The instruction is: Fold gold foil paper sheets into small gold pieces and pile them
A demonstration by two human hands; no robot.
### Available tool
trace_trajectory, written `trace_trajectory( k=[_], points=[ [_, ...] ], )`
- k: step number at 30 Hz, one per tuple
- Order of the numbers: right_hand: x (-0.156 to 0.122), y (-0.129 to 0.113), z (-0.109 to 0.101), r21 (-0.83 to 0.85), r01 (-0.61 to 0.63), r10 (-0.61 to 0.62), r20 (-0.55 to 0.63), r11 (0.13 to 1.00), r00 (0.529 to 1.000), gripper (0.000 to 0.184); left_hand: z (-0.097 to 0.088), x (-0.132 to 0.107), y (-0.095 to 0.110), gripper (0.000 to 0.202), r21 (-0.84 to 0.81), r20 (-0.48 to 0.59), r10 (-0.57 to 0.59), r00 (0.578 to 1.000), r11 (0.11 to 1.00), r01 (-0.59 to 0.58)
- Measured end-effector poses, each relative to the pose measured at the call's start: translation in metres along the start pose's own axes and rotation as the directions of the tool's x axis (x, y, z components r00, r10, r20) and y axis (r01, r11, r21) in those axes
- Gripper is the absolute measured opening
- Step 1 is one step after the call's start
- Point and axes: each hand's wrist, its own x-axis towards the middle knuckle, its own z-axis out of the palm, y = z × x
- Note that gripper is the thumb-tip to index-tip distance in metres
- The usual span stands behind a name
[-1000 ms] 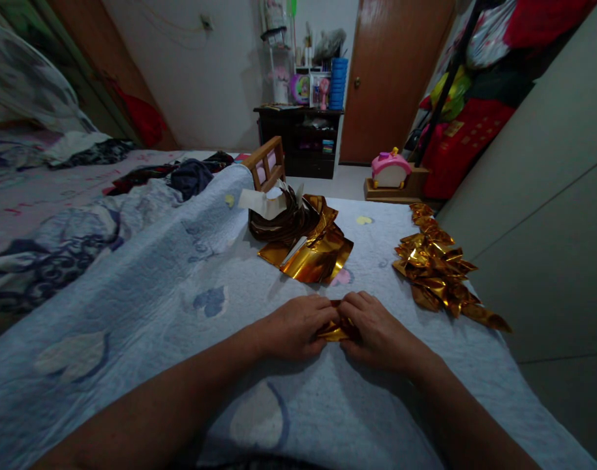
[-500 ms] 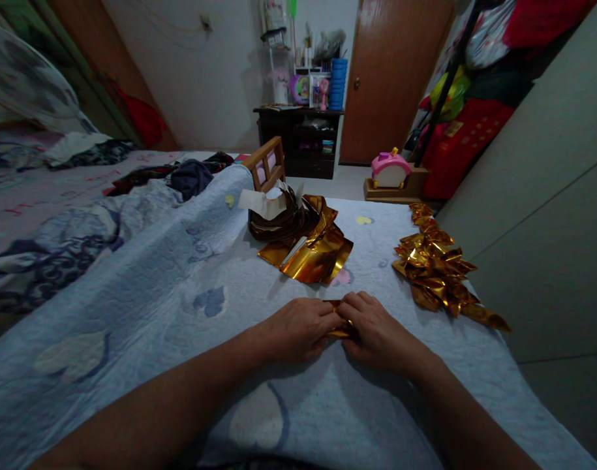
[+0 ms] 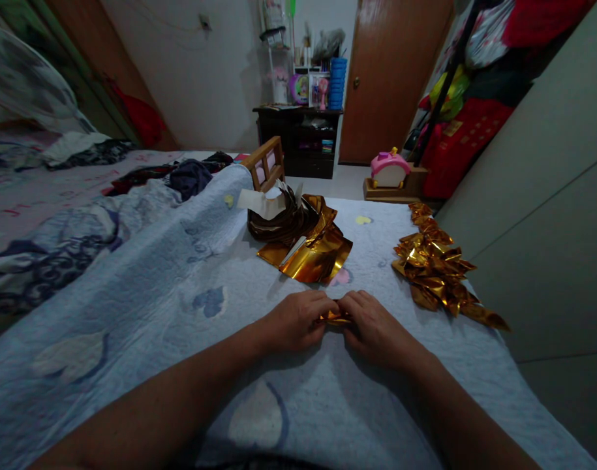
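My left hand (image 3: pixel 298 321) and my right hand (image 3: pixel 371 326) meet over the pale blue quilt (image 3: pixel 181 307), fingers curled and pinched on one small piece of gold foil paper (image 3: pixel 333 318). Only a thin strip of the foil shows between my fingertips; the remainder is hidden under my hands. Beyond my hands lies a stack of flat gold foil sheets (image 3: pixel 314 254). To the right a heap of folded gold foil pieces (image 3: pixel 438 267) rests on the quilt.
A dark bundle of foil with a white paper strip (image 3: pixel 273 212) sits behind the flat sheets, beside a small wooden frame (image 3: pixel 266 163). Crumpled bedding and clothes (image 3: pixel 58 215) fill the left. A grey cabinet wall (image 3: pixel 547 215) borders the right; a pink toy (image 3: pixel 389 168) stands on the floor.
My hands have closed tighter over the gold foil piece and shifted slightly away from me; less of the foil shows between them than one second ago.
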Motion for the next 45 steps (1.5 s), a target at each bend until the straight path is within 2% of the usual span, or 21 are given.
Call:
trace_trajectory(
  k=[5,8,14,22,26,29,35,40,45],
  points=[
    [0.002,0.0,-0.003,0.02,-0.019,0.019,0.001,1.0,1.0,0.025,-0.004,0.001,0.003,0.035,-0.033,0.048,0.02,0.999,0.999,-0.018],
    [0.002,0.001,-0.004,0.023,-0.018,0.018,0.005,1.0,1.0,0.024,-0.005,0.002,0.005,0.047,-0.011,0.073,0.031,0.997,0.999,-0.031],
    [0.001,0.004,-0.002,0.023,0.005,-0.005,0.037,1.0,0.999,0.019,-0.003,0.001,0.005,0.017,0.065,0.1,-0.021,0.995,0.998,0.014],
    [-0.001,0.002,-0.01,0.088,0.003,-0.012,0.096,0.996,0.995,0.017,-0.002,-0.002,0.002,0.015,0.026,0.126,-0.008,0.992,1.0,0.005],
    [-0.001,0.002,-0.011,0.113,0.009,-0.019,0.084,0.994,0.996,0.019,-0.002,-0.001,0.001,0.017,0.022,0.104,0.004,0.995,1.0,-0.007],
    [-0.001,0.003,-0.007,0.12,0.025,-0.029,0.033,0.992,0.999,0.019,0.0,0.0,0.0,0.018,0.04,0.045,0.024,0.999,0.999,-0.026],
    [0.003,0.01,0.004,0.053,0.068,-0.064,-0.077,0.996,0.995,0.009,-0.001,0.0,-0.003,0.022,0.224,-0.079,0.079,0.994,0.973,-0.059],
    [0.005,0.015,0.007,-0.048,0.094,-0.099,-0.121,0.994,0.988,0.012,-0.002,0.001,-0.001,0.022,0.233,-0.063,0.128,0.99,0.966,-0.11],
    [0.004,0.013,0.004,-0.063,0.098,-0.103,-0.077,0.993,0.992,0.013,-0.003,0.0,0.0,0.015,0.221,-0.011,0.063,0.998,0.973,-0.059]
  ],
)
